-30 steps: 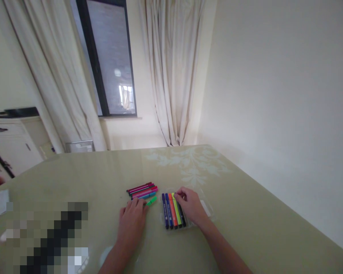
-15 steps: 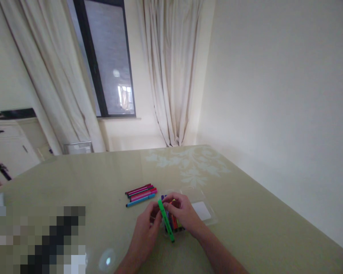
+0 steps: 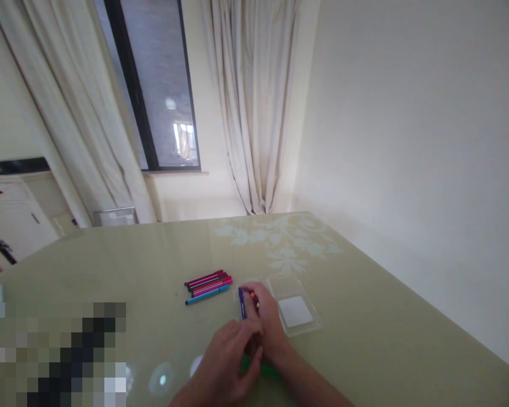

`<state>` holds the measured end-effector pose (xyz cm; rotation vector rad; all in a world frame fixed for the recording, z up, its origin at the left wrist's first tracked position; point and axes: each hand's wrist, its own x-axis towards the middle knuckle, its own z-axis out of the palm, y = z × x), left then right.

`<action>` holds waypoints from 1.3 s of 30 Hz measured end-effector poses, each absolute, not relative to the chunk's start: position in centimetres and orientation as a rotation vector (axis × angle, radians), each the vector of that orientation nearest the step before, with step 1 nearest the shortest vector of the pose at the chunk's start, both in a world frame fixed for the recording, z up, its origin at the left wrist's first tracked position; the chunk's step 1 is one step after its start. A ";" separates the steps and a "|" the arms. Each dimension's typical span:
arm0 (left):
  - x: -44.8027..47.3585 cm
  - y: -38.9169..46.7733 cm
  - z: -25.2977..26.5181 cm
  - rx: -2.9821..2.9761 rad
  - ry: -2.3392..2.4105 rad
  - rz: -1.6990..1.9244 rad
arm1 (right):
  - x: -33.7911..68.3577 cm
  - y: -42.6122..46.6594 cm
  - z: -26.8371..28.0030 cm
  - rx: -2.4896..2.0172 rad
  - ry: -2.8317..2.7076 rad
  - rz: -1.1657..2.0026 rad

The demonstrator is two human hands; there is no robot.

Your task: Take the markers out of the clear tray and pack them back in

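My left hand is closed on a green marker, which lies low, partly under my right wrist. My right hand curls over a clear plastic case, its fingers closed on the markers inside. A dark blue marker shows at the left side of the case, and small red and yellow ends peek out between the fingers. Both hands hide most of the case and its contents. The open clear lid lies flat to the right, with a white card in it.
Several loose markers, dark red, pink, red and blue, lie in a group left of the case. They rest on a glossy greenish table. A wall borders its right side. Part of the left foreground is pixelated.
The green marker has moved down from above the case, in my left hand, to below my right wrist. My right hand has let go of it and now presses on the markers in the case.
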<state>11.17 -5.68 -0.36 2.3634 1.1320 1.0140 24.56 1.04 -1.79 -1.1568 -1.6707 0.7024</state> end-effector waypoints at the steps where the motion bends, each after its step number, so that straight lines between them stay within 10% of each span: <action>1: 11.2 -5.9 -0.4 2.427 1.113 0.959 | 25.1 1.4 -1.5 -1.143 -1.585 0.771; 11: 11.6 -5.6 -0.2 2.559 1.099 0.505 | 27.9 2.8 0.9 -1.066 -1.074 1.076; 26: 9.8 -2.0 -0.7 1.357 1.181 1.287 | 28.6 1.9 1.2 -0.972 -1.800 1.295; 39: 11.2 -4.7 -2.2 2.478 1.192 0.696 | 32.8 5.3 0.1 -1.430 -1.646 0.949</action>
